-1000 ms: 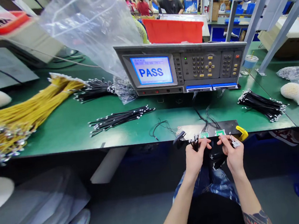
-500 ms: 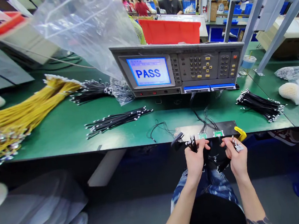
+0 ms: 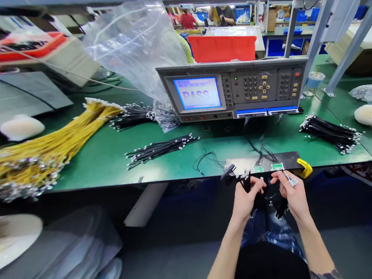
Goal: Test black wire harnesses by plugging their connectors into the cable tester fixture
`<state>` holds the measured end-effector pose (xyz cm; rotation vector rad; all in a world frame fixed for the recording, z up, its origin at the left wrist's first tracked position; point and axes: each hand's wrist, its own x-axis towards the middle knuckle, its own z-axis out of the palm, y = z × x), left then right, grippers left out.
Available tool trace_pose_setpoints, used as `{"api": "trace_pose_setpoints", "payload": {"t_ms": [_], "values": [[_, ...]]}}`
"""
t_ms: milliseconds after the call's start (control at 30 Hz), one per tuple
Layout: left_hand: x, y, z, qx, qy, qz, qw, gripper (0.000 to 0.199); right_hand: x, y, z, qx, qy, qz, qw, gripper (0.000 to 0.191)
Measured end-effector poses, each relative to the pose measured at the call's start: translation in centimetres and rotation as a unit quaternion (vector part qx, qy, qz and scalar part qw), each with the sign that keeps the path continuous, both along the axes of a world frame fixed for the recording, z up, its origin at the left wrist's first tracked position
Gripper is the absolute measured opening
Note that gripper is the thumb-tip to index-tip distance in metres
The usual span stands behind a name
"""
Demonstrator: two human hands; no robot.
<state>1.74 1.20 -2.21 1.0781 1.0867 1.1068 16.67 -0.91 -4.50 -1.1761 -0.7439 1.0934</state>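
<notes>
Head view: the big word on the tester screen (image 3: 197, 93) has turned pale, so one check may be over. The left hand (image 3: 244, 199) and right hand (image 3: 294, 193) each grip black cables (image 3: 281, 208) near the green boards (image 3: 277, 166).

From here, a hand could slip over the green bench (image 3: 172, 170) at the tester's (image 3: 234, 90) front left, skirting loose black cables (image 3: 162, 149). Straight out from its front, wires (image 3: 255, 147) bar the way, and farther out the left hand (image 3: 245, 198) and right hand (image 3: 293, 192) crowd the bench edge; behind it, a red bin (image 3: 222, 47) blocks passage.
</notes>
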Motion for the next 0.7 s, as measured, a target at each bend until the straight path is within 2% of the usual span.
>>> {"api": "trace_pose_setpoints", "payload": {"t_ms": [67,133,233,400,567,700], "values": [[-0.4,-0.5,0.3,0.003,0.009,-0.038,0.999,0.036,0.4,-0.2,0.3,-0.010,0.023,0.049,0.998,0.047],[-0.9,-0.9,0.6,0.006,0.021,-0.036,0.999,0.036,1.1,-0.7,0.7,-0.011,0.046,0.078,0.996,0.048],[-1.5,-1.4,0.9,-0.023,0.005,-0.038,0.999,0.041,2.3,-1.6,1.6,0.019,0.084,0.053,0.995,0.043],[-1.5,-1.9,1.3,-0.096,-0.069,-0.144,0.983,0.053,2.9,-2.1,2.9,0.040,0.138,0.038,0.989,0.041],[-0.8,-2.6,1.7,-0.105,-0.071,-0.204,0.971,0.058,1.3,-1.8,2.8,0.050,0.083,0.093,0.991,0.036],[-0.5,-2.9,1.7,-0.094,-0.041,-0.206,0.973,0.064,-0.2,-1.7,2.9,0.044,0.002,0.134,0.990,0.027]]}}
